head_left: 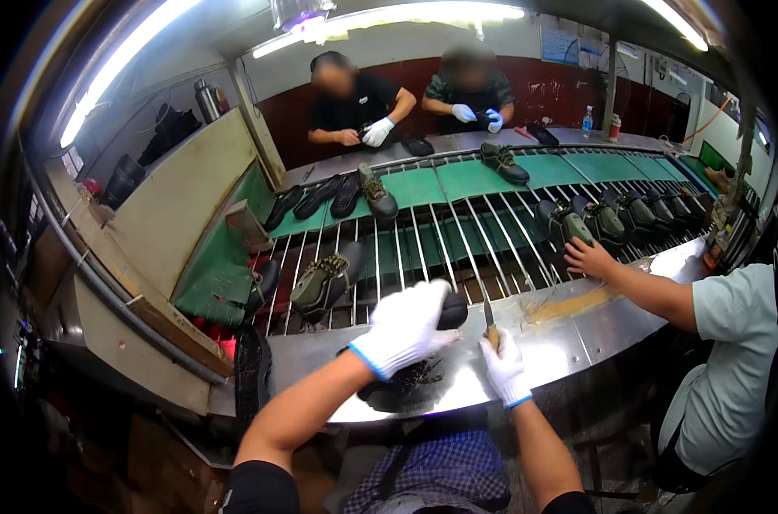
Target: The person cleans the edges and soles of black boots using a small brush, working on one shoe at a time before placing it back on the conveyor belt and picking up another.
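Gloves: both your hands wear white knit gloves with blue ribbed cuffs.
Right hand: your fingers are closed round the short wooden handle of a knife-like tool, its narrow metal blade pointing away from you.
Left hand: held back-up over a dark shoe, fingers bent, thumb out toward the right; you cannot tell from here whether it grips.
Dark shoe: under your left hand, at the worktop's near edge, with loose laces; a smooth, rounded black piece shows past your knuckles, its link to the shoe hidden.
Forearms: your left slants up and rightward, elbow bent; your right leans up and leftward.
Worktop: shiny sheet metal with a tan smear; its bare stretch runs from your right hand toward a co-worker's hand, which touches a shoe.
Far edge: it meets a rack of slim metal rods with open gaps between, carrying an olive-and-black shoe.
Left end: a ribbed black sole lies near the wooden frame.
Beyond: a flat green strip bears more shoes and soles.
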The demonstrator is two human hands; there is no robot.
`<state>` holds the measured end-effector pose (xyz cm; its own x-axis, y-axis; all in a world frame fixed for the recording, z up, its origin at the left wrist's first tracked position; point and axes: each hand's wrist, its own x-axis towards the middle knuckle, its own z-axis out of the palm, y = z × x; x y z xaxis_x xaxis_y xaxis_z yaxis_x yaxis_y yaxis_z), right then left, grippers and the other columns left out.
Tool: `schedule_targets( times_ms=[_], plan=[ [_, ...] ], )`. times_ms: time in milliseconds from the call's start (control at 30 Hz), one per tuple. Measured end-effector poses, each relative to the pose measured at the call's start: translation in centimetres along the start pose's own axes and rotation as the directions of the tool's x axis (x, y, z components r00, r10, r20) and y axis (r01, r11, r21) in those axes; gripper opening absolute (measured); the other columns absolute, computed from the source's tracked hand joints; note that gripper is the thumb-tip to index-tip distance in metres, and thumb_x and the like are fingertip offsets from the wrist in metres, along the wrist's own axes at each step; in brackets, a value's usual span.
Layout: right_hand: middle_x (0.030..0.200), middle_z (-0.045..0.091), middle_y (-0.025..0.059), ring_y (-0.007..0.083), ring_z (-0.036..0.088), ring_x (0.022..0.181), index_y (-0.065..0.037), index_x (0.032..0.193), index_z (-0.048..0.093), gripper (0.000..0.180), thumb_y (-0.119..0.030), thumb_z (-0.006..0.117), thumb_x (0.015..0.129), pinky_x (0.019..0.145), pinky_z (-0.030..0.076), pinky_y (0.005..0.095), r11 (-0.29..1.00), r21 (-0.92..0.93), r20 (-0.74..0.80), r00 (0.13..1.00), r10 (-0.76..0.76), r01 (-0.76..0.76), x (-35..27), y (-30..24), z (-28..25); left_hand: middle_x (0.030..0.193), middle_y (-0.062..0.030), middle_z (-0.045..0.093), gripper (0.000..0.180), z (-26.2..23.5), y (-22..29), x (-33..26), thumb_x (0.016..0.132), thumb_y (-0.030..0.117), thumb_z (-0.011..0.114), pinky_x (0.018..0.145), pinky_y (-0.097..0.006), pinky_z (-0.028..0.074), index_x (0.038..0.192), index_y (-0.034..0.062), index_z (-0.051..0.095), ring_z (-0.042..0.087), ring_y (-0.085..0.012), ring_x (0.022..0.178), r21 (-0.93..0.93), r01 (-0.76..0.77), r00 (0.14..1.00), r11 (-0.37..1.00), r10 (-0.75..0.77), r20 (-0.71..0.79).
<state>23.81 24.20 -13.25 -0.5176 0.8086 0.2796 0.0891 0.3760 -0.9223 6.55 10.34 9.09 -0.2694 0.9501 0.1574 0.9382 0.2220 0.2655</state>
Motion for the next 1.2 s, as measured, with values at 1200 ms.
schedule_targets(
  times_ms=[1200],
  plan=[
    [0.102, 0.076, 0.0128, 0.0167, 0.07, 0.091, 0.002, 0.118, 0.071, 0.045, -0.04, 0.071, 0.106, 0.083, 0.058, 0.036, 0.868, -0.477, 0.406, 0.843, 0.354, -0.135, -3.2, -14.5, 4.6, 0.124, -0.0123, 0.077, 0.05, 3.9, -12.5, -10.5, 0.089, 0.038, 0.081, 0.1, -0.043, 0.058, 0.13, 0.0112, 0.075, 0.073, -0.0338, 0.115, -0.156, -0.02, 0.999, 0.988, 0.016, -0.028]
  ],
)
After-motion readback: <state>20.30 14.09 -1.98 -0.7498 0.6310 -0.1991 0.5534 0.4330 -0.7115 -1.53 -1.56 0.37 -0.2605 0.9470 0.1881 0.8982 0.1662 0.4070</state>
